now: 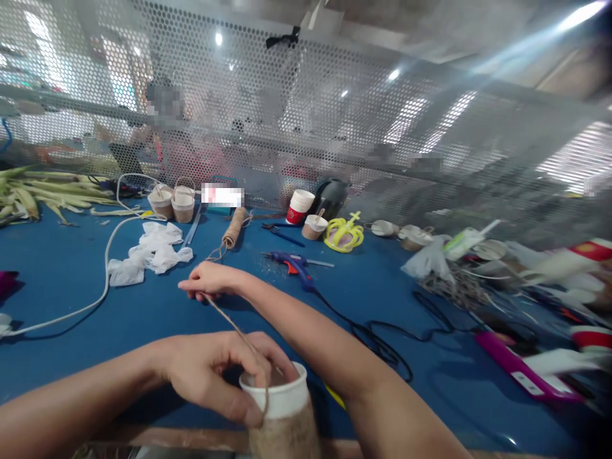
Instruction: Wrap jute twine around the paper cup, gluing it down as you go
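A paper cup [285, 411], its lower part wrapped in brown twine and its white rim bare, stands at the near edge of the table. My left hand [217, 370] grips its rim, with fingers inside the mouth and the thumb outside. From the rim, a strand of twine [232, 322] stretches up and left to my right hand [210, 280], whose fingers are closed on it. My right arm crosses beyond the cup. Just past the right hand lies a roll of twine [234, 229], from which loose strands trail towards it.
On the blue table [157, 312] lie a glue gun [294, 264] with a black cord, pliers [284, 234], crumpled white plastic [153, 252] and a yellow crown-shaped piece [344, 236]. Wrapped cups [183, 204] stand at the back by a perforated metal screen [268, 115]. A purple power strip [523, 370] lies right.
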Motion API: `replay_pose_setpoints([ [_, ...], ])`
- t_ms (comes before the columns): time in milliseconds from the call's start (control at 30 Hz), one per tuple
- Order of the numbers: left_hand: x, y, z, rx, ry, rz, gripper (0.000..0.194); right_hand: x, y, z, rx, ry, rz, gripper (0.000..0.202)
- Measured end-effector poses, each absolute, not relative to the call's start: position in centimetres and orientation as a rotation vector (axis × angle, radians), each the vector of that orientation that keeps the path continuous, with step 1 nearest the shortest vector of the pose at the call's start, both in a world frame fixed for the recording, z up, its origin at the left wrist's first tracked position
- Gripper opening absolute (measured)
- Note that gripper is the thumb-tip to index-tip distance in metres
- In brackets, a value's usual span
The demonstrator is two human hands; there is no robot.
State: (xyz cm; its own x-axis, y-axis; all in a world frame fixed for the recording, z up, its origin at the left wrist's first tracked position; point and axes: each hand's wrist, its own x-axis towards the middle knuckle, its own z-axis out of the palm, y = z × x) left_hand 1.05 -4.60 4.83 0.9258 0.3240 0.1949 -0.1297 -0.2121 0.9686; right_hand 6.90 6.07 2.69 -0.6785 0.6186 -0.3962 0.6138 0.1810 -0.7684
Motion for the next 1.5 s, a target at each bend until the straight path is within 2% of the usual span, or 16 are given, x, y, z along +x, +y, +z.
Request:
replay_pose_setpoints([
  [100, 0.9, -4.2, 4.6, 1.672, 0.226, 0.579, 0.011, 9.0, 6.7, 3.8, -1.457, -2.495, 1.369, 0.044],
  [267, 0.8, -2.6, 3.4, 1.773, 0.417, 0.738, 0.020, 16.6, 8.3, 6.3, -1.883, -2.310, 0.705, 0.046],
  [367, 0.8, -2.0, 2.5, 1.818, 0.523, 0.794, 0.021, 21.5, 8.5, 6.2, -2.111, -2.186, 0.373, 0.038],
  [433, 0.8, -1.8, 2.1, 1.843, 0.564, 0.813, 0.020, 23.6, 8.3, 5.2, -2.219, -2.174, 0.315, 0.029],
  [600, 0.8, -1.5, 1.6, 1.933, 0.655, 0.820, 0.019, 24.6, 8.0, 2.8, -2.300, -2.180, 0.365, 0.029],
  [867, 0.6, -1.0, 1.0, 1.919, 0.747, 0.850, 0.024, 25.4, 7.8, 2.2, -2.239, -2.011, 0.537, 0.030],
  [967, 0.7, -1.0, 1.0, 1.917, 0.765, 0.841, 0.026, 25.5, 7.6, 2.0, -2.181, -1.881, 0.630, 0.023],
  [1033, 0.7, -1.0, 1.1, 1.919, 0.775, 0.842, 0.026, 25.3, 7.3, 2.1, -2.097, -1.777, 0.701, 0.014],
  [1233, 0.3, -0.7, 1.7, 1.903, 0.789, 0.861, 0.027, 24.6, 4.8, 4.4, -1.693, -1.515, 0.933, 0.002],
  [1500, 0.2, -0.4, 1.6, 1.856, 0.823, 0.852, 0.025, 23.4, -0.7, 6.8, -1.187, -1.419, 1.303, 0.016],
])
